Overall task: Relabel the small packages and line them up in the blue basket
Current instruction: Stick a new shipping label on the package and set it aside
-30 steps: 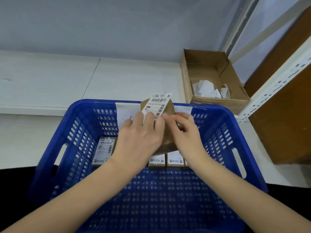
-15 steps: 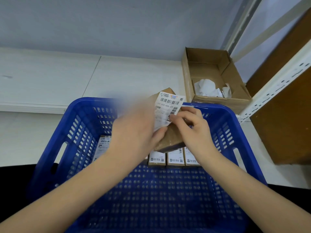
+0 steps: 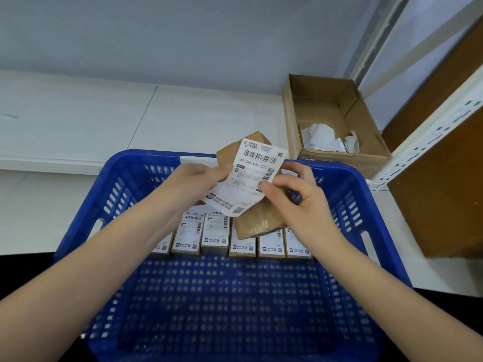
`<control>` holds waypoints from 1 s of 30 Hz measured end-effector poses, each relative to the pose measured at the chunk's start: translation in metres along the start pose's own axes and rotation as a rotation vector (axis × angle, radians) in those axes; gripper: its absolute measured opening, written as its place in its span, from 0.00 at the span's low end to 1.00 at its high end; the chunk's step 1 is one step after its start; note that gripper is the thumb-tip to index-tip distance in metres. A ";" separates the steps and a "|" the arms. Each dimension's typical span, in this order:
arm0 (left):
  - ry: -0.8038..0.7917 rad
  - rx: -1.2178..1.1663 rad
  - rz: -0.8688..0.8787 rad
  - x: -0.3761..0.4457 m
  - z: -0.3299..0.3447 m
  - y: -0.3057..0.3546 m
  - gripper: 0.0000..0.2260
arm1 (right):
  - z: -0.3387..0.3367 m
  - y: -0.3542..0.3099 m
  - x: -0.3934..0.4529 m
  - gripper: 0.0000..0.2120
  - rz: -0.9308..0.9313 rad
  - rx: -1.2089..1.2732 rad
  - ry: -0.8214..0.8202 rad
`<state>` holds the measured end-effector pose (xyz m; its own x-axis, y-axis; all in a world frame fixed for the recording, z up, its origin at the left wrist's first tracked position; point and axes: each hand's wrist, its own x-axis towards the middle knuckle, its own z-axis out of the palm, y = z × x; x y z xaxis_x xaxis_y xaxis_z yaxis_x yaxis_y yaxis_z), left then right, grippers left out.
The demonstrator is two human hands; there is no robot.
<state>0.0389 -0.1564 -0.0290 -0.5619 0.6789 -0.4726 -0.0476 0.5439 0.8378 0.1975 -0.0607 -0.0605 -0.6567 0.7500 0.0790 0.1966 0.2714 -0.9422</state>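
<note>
White table [image 3: 78, 121], grey wall; blue basket [image 3: 347, 184] holds labelled packages [image 3: 217, 236] (apparently six); left hand [image 3: 188, 186] pinches label [image 3: 251, 178], right hand [image 3: 300, 202] grips brown package [image 3: 261, 223].

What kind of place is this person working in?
Probably a parcel packing or shipping room. A shipping label with barcodes is being handled over a blue basket holding a row of labelled packages, and a cardboard box of crumpled paper scraps sits beside perforated metal shelving.
</note>
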 end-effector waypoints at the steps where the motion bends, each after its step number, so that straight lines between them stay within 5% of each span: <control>1: -0.031 -0.011 -0.029 0.003 -0.002 -0.001 0.13 | -0.001 0.000 -0.001 0.03 -0.025 -0.011 -0.016; 9: -0.157 -0.067 -0.028 -0.001 -0.019 0.007 0.17 | -0.026 0.010 0.005 0.11 -0.349 -0.236 -0.189; 19: -0.226 0.077 -0.042 -0.012 -0.024 0.004 0.15 | -0.040 0.019 0.010 0.09 -0.676 -0.665 -0.172; 30: -0.237 0.061 -0.075 -0.021 -0.023 0.001 0.16 | -0.047 0.026 0.014 0.11 -0.704 -0.775 -0.170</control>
<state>0.0320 -0.1812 -0.0121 -0.3486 0.7285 -0.5897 -0.0280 0.6208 0.7835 0.2278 -0.0146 -0.0690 -0.8846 0.1962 0.4230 0.1036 0.9672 -0.2319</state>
